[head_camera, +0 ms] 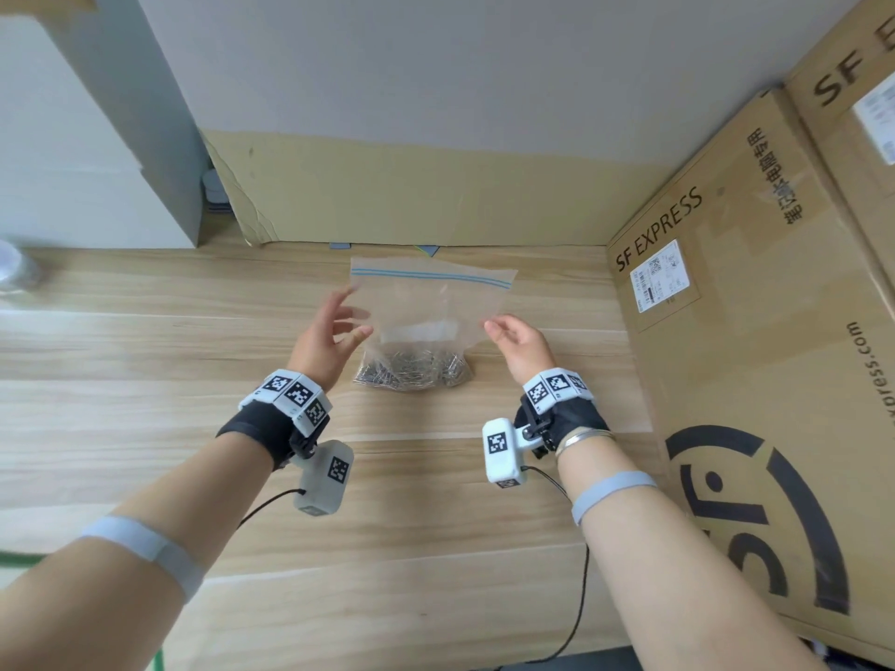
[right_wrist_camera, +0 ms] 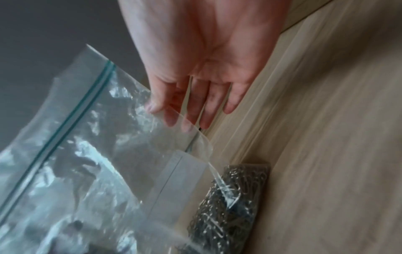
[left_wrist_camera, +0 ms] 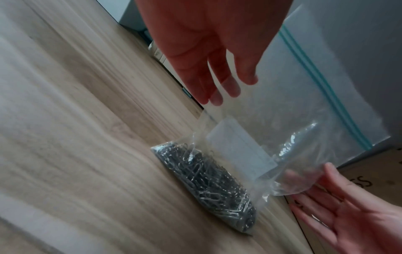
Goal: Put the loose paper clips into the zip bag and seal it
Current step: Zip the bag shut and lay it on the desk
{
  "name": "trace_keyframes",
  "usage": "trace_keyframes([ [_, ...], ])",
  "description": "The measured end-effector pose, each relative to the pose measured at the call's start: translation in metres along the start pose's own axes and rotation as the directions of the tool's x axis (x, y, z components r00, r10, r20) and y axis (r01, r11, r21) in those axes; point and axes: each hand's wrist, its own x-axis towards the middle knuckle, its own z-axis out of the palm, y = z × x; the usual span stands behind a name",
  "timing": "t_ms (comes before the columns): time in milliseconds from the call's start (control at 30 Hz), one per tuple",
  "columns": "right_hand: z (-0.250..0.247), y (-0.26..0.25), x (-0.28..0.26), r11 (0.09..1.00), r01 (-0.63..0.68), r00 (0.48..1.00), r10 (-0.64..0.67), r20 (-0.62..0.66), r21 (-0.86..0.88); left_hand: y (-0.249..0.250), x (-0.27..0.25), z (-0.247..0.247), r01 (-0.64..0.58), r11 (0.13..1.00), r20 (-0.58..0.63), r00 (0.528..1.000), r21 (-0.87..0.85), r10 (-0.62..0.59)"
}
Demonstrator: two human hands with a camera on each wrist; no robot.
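Clear zip bag (head_camera: 432, 307) upright on table, paper clips (head_camera: 411, 370) heaped inside.

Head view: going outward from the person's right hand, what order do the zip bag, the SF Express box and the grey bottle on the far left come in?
From the right hand:
1. Zip bag, just left of it, at its fingertips.
2. SF Express box, off to its right, standing on the table's edge.
3. Grey bottle, far across at the left edge.
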Motion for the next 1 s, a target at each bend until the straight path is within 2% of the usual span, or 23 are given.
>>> trace_keyframes([
  [133,0.006,0.000,0.000,0.998,0.017,0.997,-0.013,-0.073,0.061,-0.004,0.002,0.003,0.044,0.997,-0.081,0.996,0.068,-0.038],
  [233,0.009,-0.001,0.001,0.993,-0.037,0.988,0.054,-0.144,0.114,-0.001,0.002,0.002,0.030,0.996,-0.096,0.995,-0.079,-0.037],
  [300,0.010,-0.001,0.001,0.988,-0.066,0.987,0.085,-0.133,0.138,-0.002,0.002,0.001,0.056,0.994,-0.065,0.996,-0.097,-0.063],
  [367,0.009,-0.001,0.000,0.997,-0.057,0.993,0.061,-0.102,0.046,-0.004,0.003,0.001,0.081,0.997,-0.010,0.997,-0.002,-0.081],
  [467,0.007,-0.005,-0.001,0.977,-0.008,1.000,0.009,0.001,-0.213,-0.006,0.004,-0.001,0.096,0.993,0.055,0.993,0.069,-0.100],
  [533,0.006,-0.003,0.000,0.953,-0.028,0.987,0.074,0.142,-0.303,-0.008,0.004,-0.004,0.119,0.987,0.107,0.986,0.105,-0.130],
  [600,0.005,0.003,0.003,0.911,-0.016,0.947,0.145,0.286,-0.411,-0.013,0.005,-0.006,0.136,0.975,0.145,0.976,0.177,-0.162],
  [633,0.006,0.006,0.004,0.872,0.022,0.935,0.156,0.319,-0.489,-0.016,0.004,-0.006,0.127,0.963,0.153,0.974,0.238,-0.166],
  [700,0.009,0.014,0.007,0.820,0.075,0.946,0.121,0.301,-0.567,-0.021,0.005,-0.004,0.097,0.927,0.134,0.979,0.363,-0.155],
  [767,0.011,0.021,0.009,0.841,0.058,0.975,0.069,0.213,-0.538,-0.024,0.006,-0.002,0.107,0.914,0.084,0.985,0.392,-0.151],
  [833,0.012,0.024,0.011,0.905,0.012,0.984,0.066,0.167,-0.426,-0.027,0.010,0.001,0.093,0.916,0.072,0.989,0.389,-0.131],
  [900,0.011,0.023,0.012,0.968,-0.058,0.976,0.106,0.190,-0.242,-0.027,0.017,0.005,0.065,0.900,0.105,0.987,0.431,-0.121],
  [1000,0.013,0.021,0.014,0.985,-0.169,0.962,0.171,0.215,-0.030,-0.022,0.025,0.012,0.143,0.892,0.133,0.967,0.429,-0.219],
])
